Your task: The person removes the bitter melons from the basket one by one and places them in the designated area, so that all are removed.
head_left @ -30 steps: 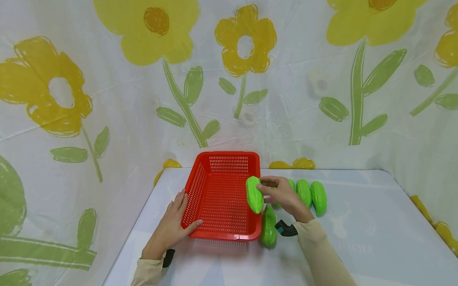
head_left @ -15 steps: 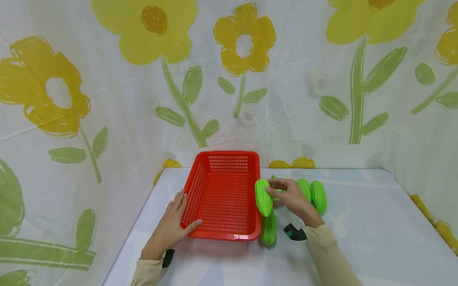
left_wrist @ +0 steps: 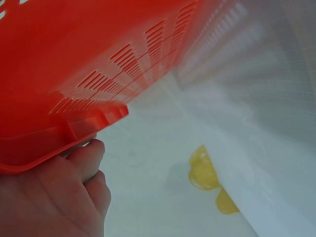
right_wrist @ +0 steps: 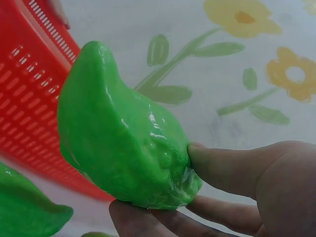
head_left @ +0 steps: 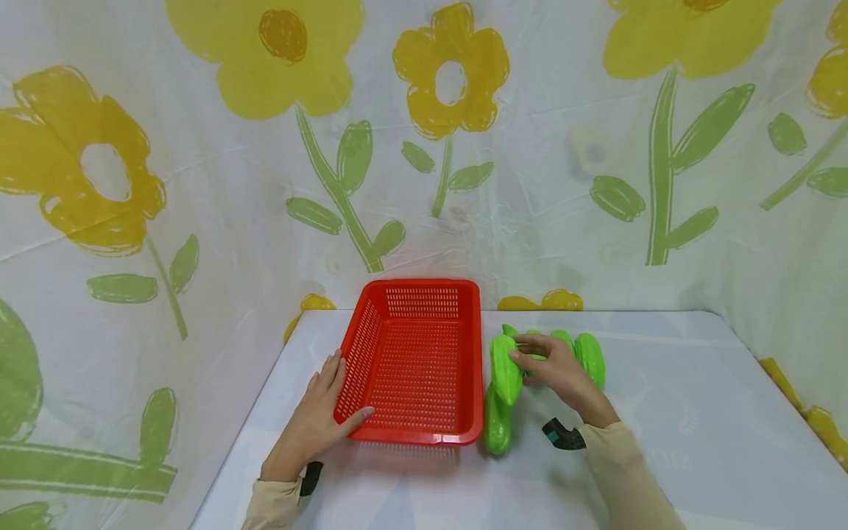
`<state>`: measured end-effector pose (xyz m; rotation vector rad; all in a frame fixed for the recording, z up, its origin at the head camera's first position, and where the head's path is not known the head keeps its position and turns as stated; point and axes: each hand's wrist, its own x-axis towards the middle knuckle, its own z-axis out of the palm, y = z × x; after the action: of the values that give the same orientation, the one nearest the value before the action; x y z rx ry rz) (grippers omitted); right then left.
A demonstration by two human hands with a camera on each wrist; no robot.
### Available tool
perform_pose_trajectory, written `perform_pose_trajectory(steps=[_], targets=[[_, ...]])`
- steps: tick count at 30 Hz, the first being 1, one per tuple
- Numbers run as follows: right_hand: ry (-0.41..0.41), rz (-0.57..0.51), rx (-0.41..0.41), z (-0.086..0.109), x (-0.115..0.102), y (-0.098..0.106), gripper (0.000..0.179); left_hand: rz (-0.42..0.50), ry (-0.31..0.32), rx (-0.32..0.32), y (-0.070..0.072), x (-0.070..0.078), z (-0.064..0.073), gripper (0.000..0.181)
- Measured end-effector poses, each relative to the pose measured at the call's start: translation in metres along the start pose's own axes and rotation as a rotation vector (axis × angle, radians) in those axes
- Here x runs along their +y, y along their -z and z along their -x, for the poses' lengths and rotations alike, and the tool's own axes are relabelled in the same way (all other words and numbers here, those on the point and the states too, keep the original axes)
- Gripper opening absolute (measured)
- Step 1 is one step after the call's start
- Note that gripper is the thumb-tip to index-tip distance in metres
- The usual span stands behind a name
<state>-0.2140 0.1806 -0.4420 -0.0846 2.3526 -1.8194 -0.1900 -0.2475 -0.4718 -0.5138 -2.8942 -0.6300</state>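
My right hand (head_left: 553,368) pinches a bright green, ridged, tapered vegetable (head_left: 506,368) between thumb and fingers. In the right wrist view, the glossy vegetable (right_wrist: 118,133) points up and left, its blunt end at the fingers. It is held just right of a red basket (head_left: 424,375) with slotted walls, overlapping another green vegetable (head_left: 497,430) that lies along the basket's right side. My left hand (head_left: 318,412) rests on the basket's front left corner, fingers straight along the left rim and thumb over the front. The left wrist view shows the palm below the rim (left_wrist: 64,153).
More green vegetables stand in a row behind the right hand, the rightmost one (head_left: 589,358) in plain sight and others partly covered. All are on a pale table (head_left: 695,412). A white flowered curtain (head_left: 543,184) closes off the back and sides.
My right hand has moved right with the green vegetable, from over the basket's right rim to beyond it. The left hand and basket stay put.
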Motion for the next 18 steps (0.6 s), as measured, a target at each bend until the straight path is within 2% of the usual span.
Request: perform_pose_trajectory(steps=[18], targets=[[-0.056,0.024,0.001,0.008,0.016,0.015,0.062,-0.015,-0.008,0.016,-0.002,0.0,-0.001,0.104]])
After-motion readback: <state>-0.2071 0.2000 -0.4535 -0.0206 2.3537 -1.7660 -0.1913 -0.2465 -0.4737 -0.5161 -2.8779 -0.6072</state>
